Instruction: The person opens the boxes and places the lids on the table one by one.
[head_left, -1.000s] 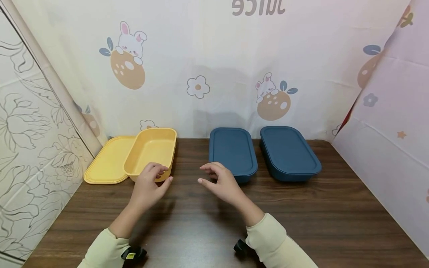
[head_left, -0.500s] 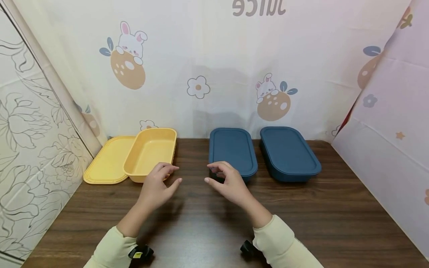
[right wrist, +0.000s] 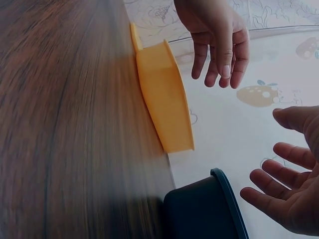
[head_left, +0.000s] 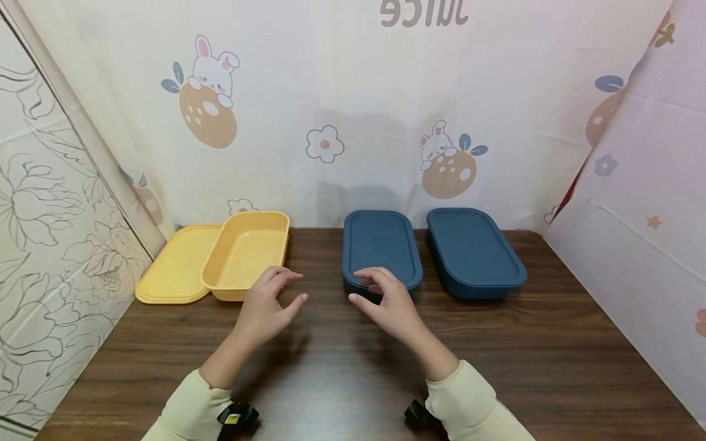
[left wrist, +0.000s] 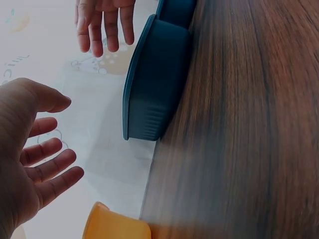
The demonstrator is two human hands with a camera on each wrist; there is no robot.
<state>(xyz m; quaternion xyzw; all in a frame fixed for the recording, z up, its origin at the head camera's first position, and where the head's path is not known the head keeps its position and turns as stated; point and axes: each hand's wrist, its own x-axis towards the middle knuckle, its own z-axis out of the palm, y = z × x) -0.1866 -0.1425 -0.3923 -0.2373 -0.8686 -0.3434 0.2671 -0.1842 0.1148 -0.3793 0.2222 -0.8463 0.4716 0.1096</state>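
Note:
My left hand (head_left: 268, 306) hovers above the table just in front of the yellow box (head_left: 248, 251), fingers loosely bent and holding nothing. The box has no lid on; its inside shows bare. A flat yellow lid (head_left: 176, 266) lies at its left, partly under the box's edge. My right hand (head_left: 391, 306) hangs at the near end of one blue lidded box (head_left: 380, 242), also holding nothing. Another blue lidded box (head_left: 477, 248) stands to its right. In both wrist views the left hand (left wrist: 37, 159) and right hand (right wrist: 291, 179) have spread fingers, apart from the boxes.
The dark wooden table (head_left: 331, 380) runs up to a printed cloth (head_left: 364, 79) hanging behind the boxes. A flower-patterned panel (head_left: 49, 245) borders the left side, and another cloth (head_left: 640, 275) the right. Black devices (head_left: 238, 415) sit at both wrists.
Both hands have drifted slightly to the right over the table, the left moving away from the yellow box's front. The boxes and the yellow lid have stayed where they were.

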